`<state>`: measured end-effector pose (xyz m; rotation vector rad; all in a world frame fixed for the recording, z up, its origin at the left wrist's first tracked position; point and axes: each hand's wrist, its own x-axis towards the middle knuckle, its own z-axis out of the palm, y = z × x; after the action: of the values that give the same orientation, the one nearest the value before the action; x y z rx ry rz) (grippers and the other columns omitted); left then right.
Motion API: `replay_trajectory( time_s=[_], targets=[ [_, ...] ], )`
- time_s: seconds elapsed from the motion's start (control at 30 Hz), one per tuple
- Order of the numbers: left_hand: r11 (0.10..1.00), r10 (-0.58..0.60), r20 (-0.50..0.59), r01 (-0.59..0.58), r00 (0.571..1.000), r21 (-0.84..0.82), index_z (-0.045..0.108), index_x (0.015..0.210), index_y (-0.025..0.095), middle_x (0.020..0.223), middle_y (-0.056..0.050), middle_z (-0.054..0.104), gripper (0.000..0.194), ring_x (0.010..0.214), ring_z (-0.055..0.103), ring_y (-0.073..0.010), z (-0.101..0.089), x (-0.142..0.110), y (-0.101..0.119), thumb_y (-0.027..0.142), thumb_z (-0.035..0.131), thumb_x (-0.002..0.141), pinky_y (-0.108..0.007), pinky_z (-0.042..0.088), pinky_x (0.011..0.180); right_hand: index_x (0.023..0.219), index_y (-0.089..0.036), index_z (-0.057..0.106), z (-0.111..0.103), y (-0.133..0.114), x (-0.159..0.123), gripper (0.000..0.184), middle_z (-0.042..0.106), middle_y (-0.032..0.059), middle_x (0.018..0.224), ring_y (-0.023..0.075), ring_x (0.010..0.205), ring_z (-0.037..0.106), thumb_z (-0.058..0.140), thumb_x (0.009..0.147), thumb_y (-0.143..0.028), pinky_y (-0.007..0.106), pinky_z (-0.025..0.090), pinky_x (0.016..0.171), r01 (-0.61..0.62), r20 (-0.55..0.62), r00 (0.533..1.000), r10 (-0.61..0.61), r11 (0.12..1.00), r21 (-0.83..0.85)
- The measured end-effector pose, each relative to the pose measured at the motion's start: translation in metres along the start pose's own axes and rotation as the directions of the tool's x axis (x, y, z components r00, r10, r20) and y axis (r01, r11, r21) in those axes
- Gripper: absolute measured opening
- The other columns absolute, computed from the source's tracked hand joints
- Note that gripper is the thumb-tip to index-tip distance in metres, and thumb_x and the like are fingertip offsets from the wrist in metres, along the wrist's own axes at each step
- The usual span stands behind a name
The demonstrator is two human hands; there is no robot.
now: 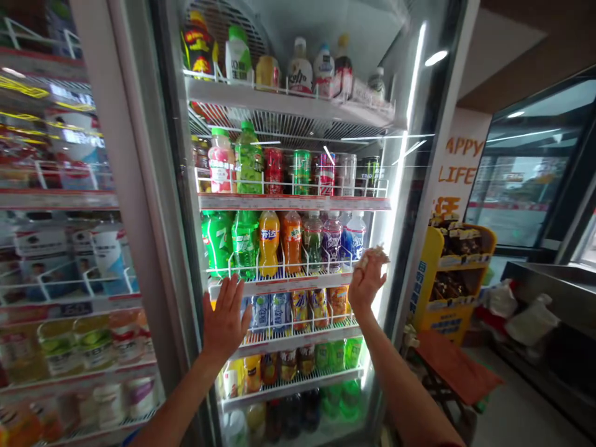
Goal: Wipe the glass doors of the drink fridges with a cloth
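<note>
My left hand (226, 315) is raised with its fingers stretched out, palm toward the glass door (421, 205) of a lit drinks fridge. It looks laid against the glass, though the exact contact is hard to see. My right hand (365, 287) is closed round a crumpled pale cloth or tissue (378, 254), held up at the right side of the same door. Behind the glass, soda bottles (269, 243) and cans (302, 172) stand in rows on white wire shelves (298, 203). Light streaks reflect across the pane.
Another fridge (133, 155) with drinks stands on the left, blurred. To the right are a yellow snack rack (428, 245), a folding stool with an orange-brown top (456, 366), white plastic bags (533, 320) and a window (535, 167).
</note>
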<state>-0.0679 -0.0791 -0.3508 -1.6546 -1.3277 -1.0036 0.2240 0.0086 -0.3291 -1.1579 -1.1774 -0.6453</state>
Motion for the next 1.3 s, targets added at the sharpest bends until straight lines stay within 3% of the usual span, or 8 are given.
replay_trajectory(
  time_s=[0.1,0.27,0.5,0.7,0.9,1.0,1.13,1.3],
  targets=[
    [0.999,-0.030,-0.017,0.030,0.999,-0.015,0.007,0.143,0.024,0.145,-0.010,0.026,0.068,0.134,0.025,-0.0267,-0.002,0.005,0.003,0.029,0.045,0.086,-0.052,0.011,0.110,0.141,-0.017,0.022,0.004,-0.005,0.005,0.053,0.027,0.0163,0.146,0.0250,0.138,0.018,0.028,0.090,-0.025,0.055,0.023,0.105,-0.095,-0.033,0.995,0.095,0.995,0.012],
    [0.994,-0.108,-0.043,0.108,0.993,-0.013,0.003,0.143,0.024,0.148,-0.010,0.018,0.071,0.135,0.021,-0.0290,-0.008,0.023,0.004,0.031,0.045,0.086,-0.056,0.011,0.109,0.136,-0.028,0.035,0.000,-0.025,-0.007,0.049,0.036,0.0061,0.143,0.0212,0.136,0.025,0.039,0.087,-0.026,0.049,0.012,0.111,0.417,0.235,0.865,-0.442,0.896,0.152],
    [0.994,-0.106,-0.023,0.106,0.994,-0.012,-0.002,0.143,0.025,0.149,-0.009,0.015,0.072,0.136,0.019,-0.0281,-0.007,0.025,0.002,0.032,0.043,0.087,-0.056,0.012,0.109,0.138,-0.013,0.029,-0.006,0.015,0.034,0.050,0.037,0.0182,0.140,0.0271,0.134,0.028,0.024,0.090,-0.026,0.057,0.029,0.099,-0.188,-0.110,0.977,0.184,0.982,-0.023],
    [0.991,-0.132,-0.019,0.132,0.991,-0.028,-0.002,0.143,0.023,0.149,-0.012,0.014,0.072,0.136,0.017,-0.0289,-0.004,0.023,0.004,0.032,0.042,0.087,-0.057,0.011,0.109,0.133,-0.029,0.040,-0.006,-0.035,-0.005,0.045,0.043,0.0039,0.139,0.0198,0.134,0.029,0.039,0.087,-0.028,0.048,0.013,0.111,0.470,0.268,0.831,-0.487,0.873,0.129],
    [0.999,-0.048,-0.018,0.048,0.999,-0.002,0.005,0.143,0.025,0.146,-0.011,0.025,0.068,0.133,0.026,-0.0260,-0.017,0.027,-0.010,0.031,0.043,0.087,-0.052,0.008,0.110,0.139,-0.012,0.027,0.004,0.001,0.053,0.052,0.034,0.0192,0.142,0.0283,0.135,0.025,0.027,0.090,-0.028,0.058,0.026,0.100,-0.166,-0.126,0.978,0.163,0.986,-0.013],
    [0.993,-0.118,-0.044,0.117,0.992,-0.013,0.007,0.143,0.022,0.147,-0.012,0.022,0.067,0.135,0.021,-0.0269,-0.021,0.031,-0.015,0.033,0.042,0.087,-0.053,0.009,0.110,0.139,-0.020,0.028,0.006,-0.040,0.044,0.051,0.037,0.0107,0.142,0.0234,0.136,0.025,0.031,0.090,-0.028,0.053,0.023,0.105,0.086,0.016,0.996,-0.086,0.996,0.022],
    [0.986,-0.167,-0.029,0.167,0.985,-0.019,0.008,0.143,0.019,0.147,-0.013,0.019,0.066,0.136,0.017,-0.0268,-0.021,0.033,-0.020,0.035,0.040,0.088,-0.053,0.007,0.110,0.137,-0.033,0.030,0.001,-0.081,0.023,0.051,0.036,-0.0001,0.144,0.0194,0.136,0.024,0.041,0.087,-0.029,0.048,0.011,0.111,0.590,0.266,0.738,-0.620,0.785,0.190],
    [0.987,-0.158,0.000,0.158,0.987,-0.017,0.009,0.143,0.018,0.147,-0.014,0.019,0.066,0.136,0.017,-0.0265,-0.027,0.037,-0.026,0.035,0.039,0.087,-0.053,0.011,0.109,0.141,-0.019,0.024,0.009,-0.083,0.050,0.053,0.033,0.0135,0.144,0.0279,0.134,0.027,0.031,0.090,-0.027,0.058,0.020,0.104,0.020,0.015,1.000,-0.021,0.999,0.030]
  ],
)
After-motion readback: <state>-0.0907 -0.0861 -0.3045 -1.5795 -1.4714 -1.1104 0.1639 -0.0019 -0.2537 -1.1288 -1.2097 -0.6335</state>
